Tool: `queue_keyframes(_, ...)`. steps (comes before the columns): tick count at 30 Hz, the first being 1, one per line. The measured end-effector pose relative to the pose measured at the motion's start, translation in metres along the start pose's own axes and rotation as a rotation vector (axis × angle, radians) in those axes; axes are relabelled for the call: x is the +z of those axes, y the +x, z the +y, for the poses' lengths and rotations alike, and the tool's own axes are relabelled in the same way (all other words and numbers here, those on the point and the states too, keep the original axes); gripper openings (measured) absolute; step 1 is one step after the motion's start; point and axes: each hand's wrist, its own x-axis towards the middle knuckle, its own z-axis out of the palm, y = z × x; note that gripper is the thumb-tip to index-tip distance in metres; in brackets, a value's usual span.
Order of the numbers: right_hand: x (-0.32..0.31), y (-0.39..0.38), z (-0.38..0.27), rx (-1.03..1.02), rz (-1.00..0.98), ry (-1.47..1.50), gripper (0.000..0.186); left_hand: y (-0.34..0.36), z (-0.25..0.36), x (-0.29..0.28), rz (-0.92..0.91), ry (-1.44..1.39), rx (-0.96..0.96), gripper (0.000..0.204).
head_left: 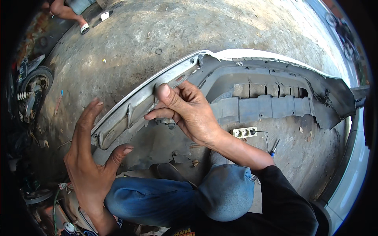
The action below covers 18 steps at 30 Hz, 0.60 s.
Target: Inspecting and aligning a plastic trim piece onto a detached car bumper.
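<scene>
A car bumper [271, 108], dark grey inside with a white outer edge, curves across the ground in front of me with its hollow side facing me. My left hand [90, 161] is at the bumper's left end, fingers raised and thumb spread away, holding nothing. At the bumper's left arm, my right hand [191, 114] is closed along the inner lip, thumb up and the other fingers curled. The exact contact under these fingers is partly hidden.
A white power strip [244, 132] with a plugged-in cable lies near a blue-handled screwdriver [274, 148]. Motorcycle parts [33, 92] stand at the left. Another person's leg [71, 13] shows at the top left. A light-coloured car panel [354, 157] borders the right.
</scene>
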Motion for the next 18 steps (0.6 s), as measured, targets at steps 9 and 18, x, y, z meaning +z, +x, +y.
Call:
queue_keyframes(9, 0.0046, -0.0022, 0.0010, 0.000, -0.009, 0.093, 0.028, 0.0039, -0.0026, 0.0108, 0.017, 0.034, 0.037, 0.065)
queue_keyframes(18, 0.0011, 0.0010, 0.0041, -0.016, -0.024, 0.078, 0.031, 0.0024, 0.0051, 0.0094, -0.040, 0.059, 0.047, 0.046)
